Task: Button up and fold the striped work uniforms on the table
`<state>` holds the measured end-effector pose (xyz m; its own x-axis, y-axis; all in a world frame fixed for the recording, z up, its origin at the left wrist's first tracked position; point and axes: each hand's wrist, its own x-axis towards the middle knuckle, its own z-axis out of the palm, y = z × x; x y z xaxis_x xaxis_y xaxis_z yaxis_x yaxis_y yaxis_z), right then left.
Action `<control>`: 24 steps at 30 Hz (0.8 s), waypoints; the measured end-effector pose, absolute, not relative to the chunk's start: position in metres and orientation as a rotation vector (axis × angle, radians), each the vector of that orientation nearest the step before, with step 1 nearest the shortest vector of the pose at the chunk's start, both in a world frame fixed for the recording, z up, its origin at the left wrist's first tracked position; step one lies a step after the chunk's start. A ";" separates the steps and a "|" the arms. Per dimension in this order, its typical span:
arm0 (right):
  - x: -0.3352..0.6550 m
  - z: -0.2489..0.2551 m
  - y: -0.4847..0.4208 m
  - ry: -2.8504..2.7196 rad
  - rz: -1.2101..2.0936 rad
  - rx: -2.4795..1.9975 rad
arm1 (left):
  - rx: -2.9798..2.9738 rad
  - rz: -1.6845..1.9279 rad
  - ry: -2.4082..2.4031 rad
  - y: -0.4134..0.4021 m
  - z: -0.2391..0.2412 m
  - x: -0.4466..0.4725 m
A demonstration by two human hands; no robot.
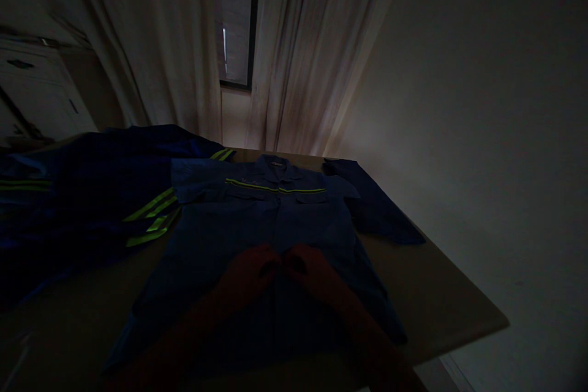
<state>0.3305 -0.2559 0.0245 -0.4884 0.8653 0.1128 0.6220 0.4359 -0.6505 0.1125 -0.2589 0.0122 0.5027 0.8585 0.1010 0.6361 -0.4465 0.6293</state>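
A dark blue work shirt (257, 220) with a yellow-green reflective stripe across the chest lies spread flat on the table (436, 294), collar away from me. My left hand (250, 272) and my right hand (307, 269) meet at the shirt's front middle, fingers curled and pinched at the fabric along the button line. The room is dim, so what the fingertips grip is hard to make out. One sleeve (372, 202) lies stretched out to the right.
A heap of more blue garments with reflective stripes (92, 196) lies on the table's left side. Pale curtains (294, 49) and a window stand behind the table. A white cabinet (37, 92) is at far left. A bare wall is on the right.
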 end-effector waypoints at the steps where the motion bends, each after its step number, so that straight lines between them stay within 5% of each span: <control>1: 0.330 0.024 -0.256 -2.258 0.759 -1.261 | 2.240 0.546 1.241 -0.259 0.012 0.113; 24: 0.326 0.025 -0.257 -2.333 0.634 -1.197 | 2.200 0.578 1.327 -0.265 0.014 0.117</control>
<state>0.3260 -0.2570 0.0251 -0.5286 0.8311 0.1728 0.6292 0.5203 -0.5774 0.1170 -0.2654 0.0140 0.4337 0.8957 0.0981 0.6821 -0.3975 0.6138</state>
